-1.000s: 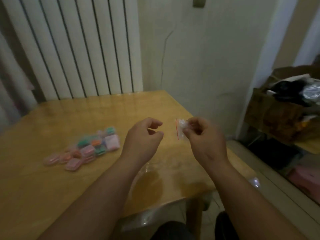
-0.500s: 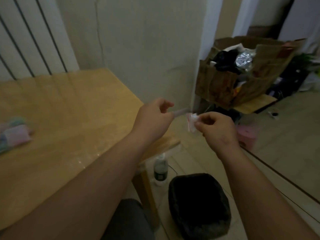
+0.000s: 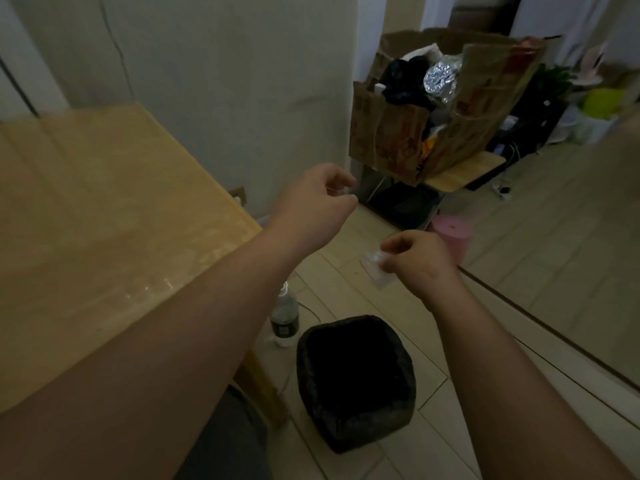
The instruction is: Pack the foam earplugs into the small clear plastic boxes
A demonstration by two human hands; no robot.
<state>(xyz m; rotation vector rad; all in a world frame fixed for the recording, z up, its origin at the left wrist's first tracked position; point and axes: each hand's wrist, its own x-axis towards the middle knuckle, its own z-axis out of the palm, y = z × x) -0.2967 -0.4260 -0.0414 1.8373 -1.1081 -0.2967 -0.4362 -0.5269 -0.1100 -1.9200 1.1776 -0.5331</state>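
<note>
My right hand pinches a small clear zip bag with a red seal line, off the table's right side and above the floor. My left hand is raised beyond the table corner. Its curled fingers and thumb pinch a small pale foam earplug, which is mostly hidden by the fingers. The small clear plastic boxes are out of view.
The wooden table fills the left. On the floor below my hands stands a black bin, with a water bottle by the table leg. A cardboard box of clutter sits on a low stand, with a pink roll near it.
My view has swung right, from the table to the floor and bin. Both hands moved off the table edge. The right hand with the bag dropped lower and away from the left.
</note>
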